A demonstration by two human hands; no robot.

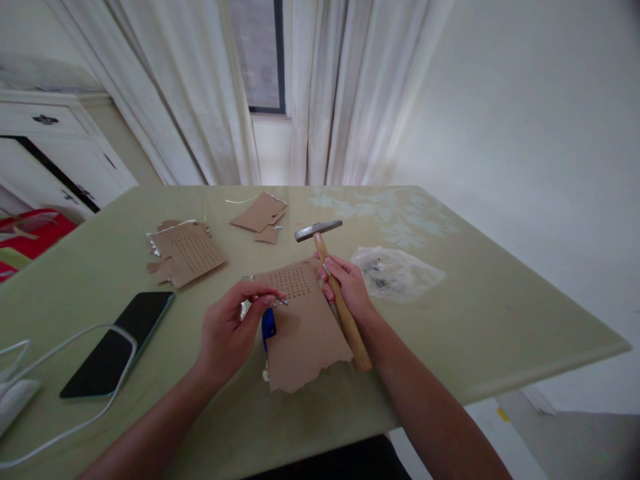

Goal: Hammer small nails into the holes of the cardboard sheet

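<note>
My right hand (349, 283) is wrapped round the wooden handle of a hammer (345, 313), with its metal head up and away from me. Between the thumb and fingertips of my left hand (230, 327) is a small silvery nail-like piece (284, 302), too small to make out fully. It is over a torn cardboard sheet (307, 340), which has rows of small dark holes in its far part. Under the sheet's left edge a blue object (269, 325) shows, mostly hidden.
Another hole-punched cardboard piece (193, 257) lies to the left, with cardboard scraps (260, 213) farther back. On the right is a clear plastic bag (400, 273) with small dark things inside. A phone (120, 343) and a white cable (127, 373) lie at left on the green table (475, 320).
</note>
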